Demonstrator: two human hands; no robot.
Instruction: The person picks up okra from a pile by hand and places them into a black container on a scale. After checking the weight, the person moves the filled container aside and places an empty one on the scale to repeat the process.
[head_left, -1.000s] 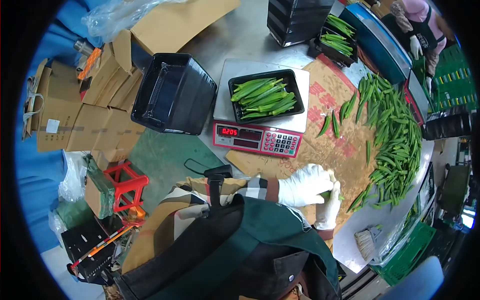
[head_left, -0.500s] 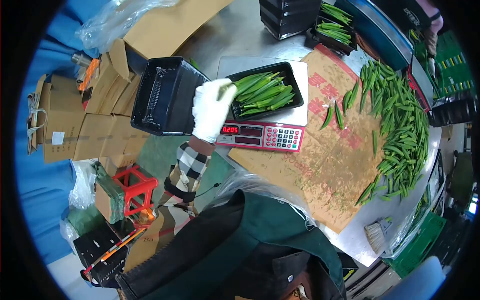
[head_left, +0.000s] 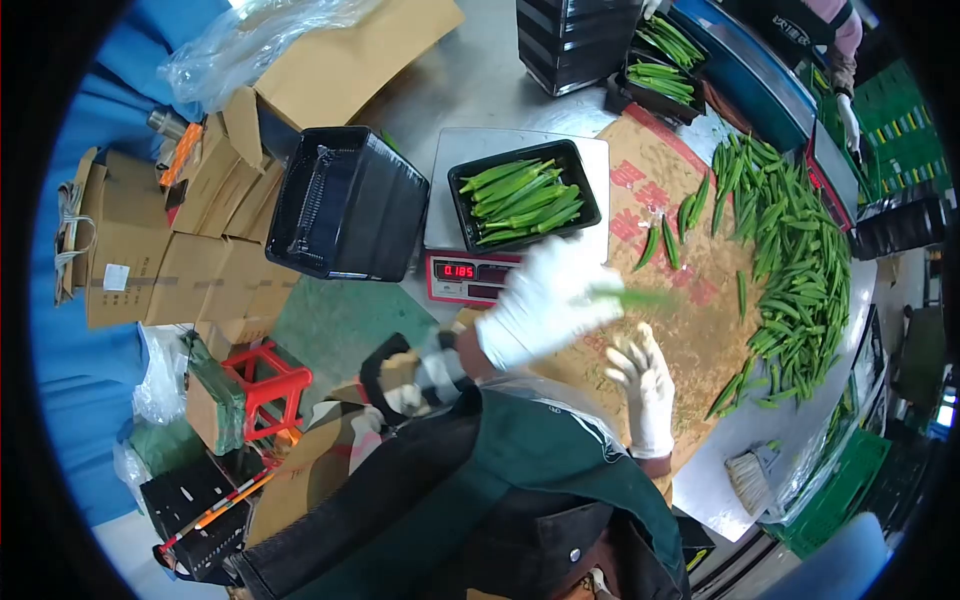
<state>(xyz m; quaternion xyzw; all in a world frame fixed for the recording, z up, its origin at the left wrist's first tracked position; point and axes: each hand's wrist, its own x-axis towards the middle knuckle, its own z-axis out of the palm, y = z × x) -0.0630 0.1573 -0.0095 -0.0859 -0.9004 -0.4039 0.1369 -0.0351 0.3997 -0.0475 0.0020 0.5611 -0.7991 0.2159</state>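
My left hand (head_left: pixel 550 308), in a white glove and smeared by motion, is closed on a green okra pod (head_left: pixel 645 298) that sticks out to the right. It passes over the front edge of a red-framed digital scale (head_left: pixel 443 284) and hides most of the keypad. A black tray (head_left: pixel 592 212) of okra pods (head_left: pixel 525 198) sits on the scale's plate, and the display reads 0.185. My right hand (head_left: pixel 645 390), also gloved, is raised over the stained cardboard sheet (head_left: pixel 610 350). Its fingers are apart, with nothing in them.
A stack of black trays (head_left: pixel 350 205) stands left of the scale, another stack (head_left: pixel 575 45) behind. A big okra heap (head_left: pixel 800 280) curves along the right, and a brush (head_left: pixel 748 478) lies near the front. A co-worker's gloved hand (head_left: pixel 848 122) shows top right.
My left hand has left the tray and moved right and toward me with an okra pod. My right hand has come into view. The display dropped from 0.205 to 0.185.
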